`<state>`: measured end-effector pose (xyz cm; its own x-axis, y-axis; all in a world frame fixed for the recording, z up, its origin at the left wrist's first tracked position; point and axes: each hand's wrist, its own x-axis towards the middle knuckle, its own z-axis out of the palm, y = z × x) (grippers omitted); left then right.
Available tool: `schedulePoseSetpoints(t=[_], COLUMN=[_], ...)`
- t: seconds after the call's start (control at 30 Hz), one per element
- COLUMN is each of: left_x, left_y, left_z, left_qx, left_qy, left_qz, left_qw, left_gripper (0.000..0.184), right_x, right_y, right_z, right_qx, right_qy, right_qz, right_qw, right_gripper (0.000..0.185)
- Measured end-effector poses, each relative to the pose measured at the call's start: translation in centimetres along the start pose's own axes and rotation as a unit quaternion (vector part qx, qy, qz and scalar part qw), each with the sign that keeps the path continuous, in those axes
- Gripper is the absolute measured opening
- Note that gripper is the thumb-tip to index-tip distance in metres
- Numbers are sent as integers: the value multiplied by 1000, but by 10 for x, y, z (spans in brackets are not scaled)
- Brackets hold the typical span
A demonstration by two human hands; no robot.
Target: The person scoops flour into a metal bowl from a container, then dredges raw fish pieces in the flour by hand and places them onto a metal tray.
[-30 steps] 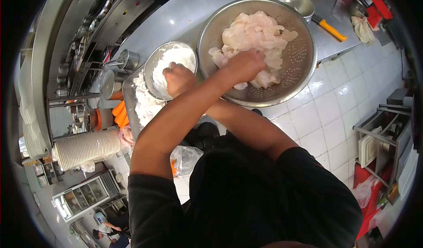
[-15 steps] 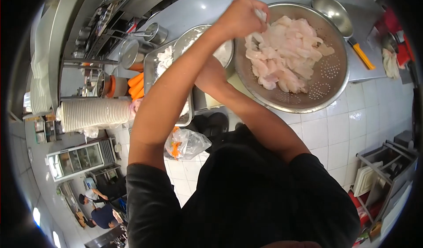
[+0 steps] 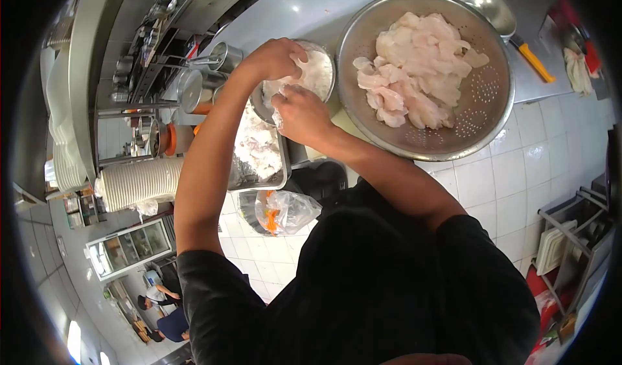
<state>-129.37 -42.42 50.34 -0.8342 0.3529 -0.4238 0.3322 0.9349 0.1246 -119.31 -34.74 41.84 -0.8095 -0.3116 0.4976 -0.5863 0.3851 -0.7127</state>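
Observation:
My left hand point(image 3: 278, 60) is over the bowl of white flour point(image 3: 314, 77), its fingers apart and curved down at the flour. Close beside it, my right hand point(image 3: 301, 115) is closed at the bowl's near rim, with a white, flour-coated piece of meat point(image 3: 278, 117) showing at its fingers. To the right, a big steel colander point(image 3: 483, 135) holds a heap of pale pink raw meat slices point(image 3: 421, 67). On the left, partly behind my left forearm, a metal tray point(image 3: 283, 164) holds flour-coated pieces point(image 3: 259, 148).
Beyond the colander lie a steel bowl point(image 3: 483, 5) and a yellow-handled tool point(image 3: 534, 60). A stack of pale plates or bowls point(image 3: 142, 182) stands left. A plastic bag point(image 3: 288, 213) is below the tray. Two people point(image 3: 165, 307) are far off at lower left.
My left hand has moved left from above the colander, where it gripped a pale piece of meat, to the flour bowl. My right hand, earlier hidden behind my left forearm, now shows.

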Motion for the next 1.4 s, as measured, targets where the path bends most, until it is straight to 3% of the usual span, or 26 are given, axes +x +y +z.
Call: schedulePoseSetpoints(t=[0.1, 0.23, 0.27, 0.37, 0.53, 0.63, 0.73, 0.8, 0.87, 0.9, 0.93, 1.03, 1.17, 1.2, 1.23, 1.3, 1.4], left_x=[6, 14, 14, 18, 40, 40, 42, 37, 27, 22, 16, -1, -25, -10, -25, -36, -63], left_y=[35, 102, 114, 133, 132, 135, 122, 118, 109, 100, 91, 41, -10, -34, -48, -49, -78], left_z=[8, 53, 64, 91, 100, 88, 86, 64, 40, 27, 13, -8, 2, 18, 28, 35, 32], left_qx=[86, -95, -56, 29, 46, -3, -67, -69, -94, -126, -158, -212, -276, -260, -291, -318, -288], left_qy=[71, 25, 21, 3, -58, -90, 44, 78, 148, 138, 129, 81, 17, -30, -2, 29, 156], left_qz=[92, 248, 249, 249, 255, 245, 263, 253, 243, 218, 193, 107, 39, 39, 34, 37, 69], left_qw=[989, 964, 967, 968, 964, 965, 962, 962, 954, 958, 960, 968, 960, 964, 956, 947, 942], left_gripper=[37, 37, 38, 41, 41, 37, 35, 32, 36, 37, 38, 30, 35, 48, 50, 53, 48], right_x=[-1, -3, -5, 5, 5, 5, 5, 2, -1, -2, 4, -8, -18, -8, 7, 32, 69], right_y=[4, 7, 4, 7, 10, 10, 7, 4, 5, 6, 8, -1, -13, -15, -18, 9, 13], right_z=[2, 17, 4, -1, 6, 8, 8, 10, 14, 18, 19, 5, -30, -45, -46, -38, -18], right_qx=[-3, 29, -15, 24, -10, -14, -33, -64, -17, 7, -35, -54, -57, -94, -138, -213, -286], right_qy=[-6, 1, 15, -76, -32, -32, -23, 10, 46, 62, -55, 49, 64, 56, 37, -20, -204], right_qz=[-14, 37, -4, 13, -10, 3, 13, 9, 28, 37, 63, -9, 42, 95, 139, 107, 181], right_qw=[1000, 999, 1000, 997, 999, 999, 999, 998, 998, 997, 996, 997, 995, 989, 980, 971, 919], right_gripper=[29, 29, 29, 28, 27, 27, 26, 23, 26, 27, 27, 30, 31, 30, 28, 28, 36])
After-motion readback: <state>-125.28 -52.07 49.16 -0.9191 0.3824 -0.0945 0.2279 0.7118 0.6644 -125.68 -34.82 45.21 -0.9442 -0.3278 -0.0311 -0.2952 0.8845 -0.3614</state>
